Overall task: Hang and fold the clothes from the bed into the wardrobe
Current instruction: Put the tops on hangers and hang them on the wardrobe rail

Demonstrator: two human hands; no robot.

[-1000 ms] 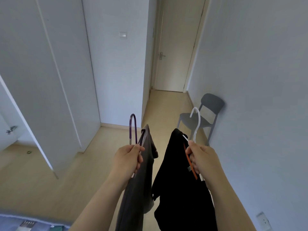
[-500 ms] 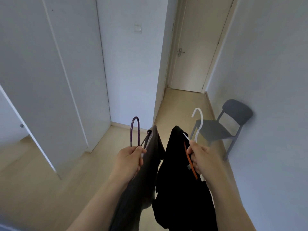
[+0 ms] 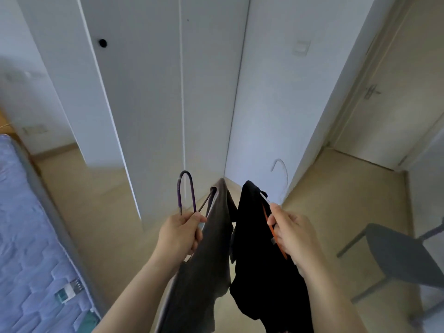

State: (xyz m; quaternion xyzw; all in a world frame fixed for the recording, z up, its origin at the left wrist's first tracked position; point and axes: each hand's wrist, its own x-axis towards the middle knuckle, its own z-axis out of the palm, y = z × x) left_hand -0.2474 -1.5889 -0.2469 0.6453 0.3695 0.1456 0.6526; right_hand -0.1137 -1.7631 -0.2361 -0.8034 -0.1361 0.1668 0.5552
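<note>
My left hand (image 3: 180,233) grips a purple hanger (image 3: 186,192) with a grey garment (image 3: 204,267) hanging from it. My right hand (image 3: 292,234) grips a white hanger (image 3: 281,175) carrying a black garment (image 3: 254,255) with an orange strip at its neck. Both garments hang side by side in front of me, hooks pointing up. The white wardrobe (image 3: 153,92) stands straight ahead, one door (image 3: 79,87) swung open toward me at the left.
A bed with a blue quilted mattress (image 3: 26,236) lies at the lower left. A grey chair (image 3: 394,258) stands at the right by the wall. A closed room door (image 3: 389,97) is at the far right, a light switch (image 3: 300,48) on the wall beside it.
The view has swung left: the wardrobe now fills the middle, the chair and room door slid right, and the bed came into view. Both hands keep their hold on the hangers.
</note>
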